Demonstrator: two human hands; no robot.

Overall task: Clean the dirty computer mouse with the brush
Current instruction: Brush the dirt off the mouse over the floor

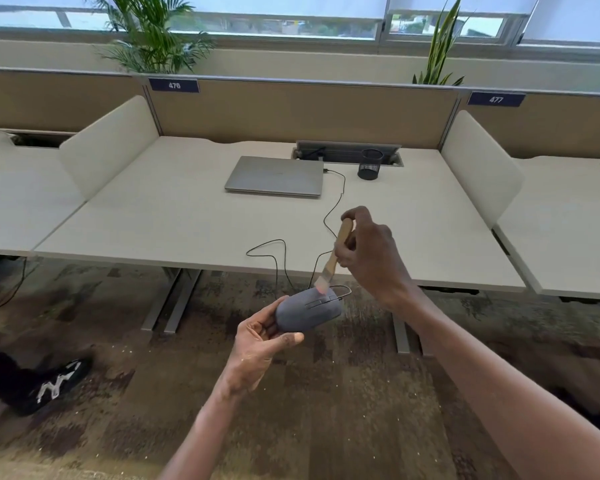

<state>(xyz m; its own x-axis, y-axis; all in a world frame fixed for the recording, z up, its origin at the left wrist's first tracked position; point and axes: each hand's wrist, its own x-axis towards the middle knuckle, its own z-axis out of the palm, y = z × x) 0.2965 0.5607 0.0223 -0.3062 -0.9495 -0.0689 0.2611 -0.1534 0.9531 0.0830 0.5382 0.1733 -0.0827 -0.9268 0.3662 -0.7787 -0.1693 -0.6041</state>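
Head view: the left hand [257, 344] is cupping the grey mouse [307, 308] from below, fingers curled round its rear, out in front of the desk [160, 216]. The right hand [369, 251] is pinching the wooden brush [333, 258], bristles touching the mouse's front, its cable [333, 206] running to the laptop [276, 176].

Pale desk [174, 216] up front. A closed laptop [274, 175] lies flat on it, black mesh cup [370, 164] just right. A thin cable [333, 209] snakes across the top.
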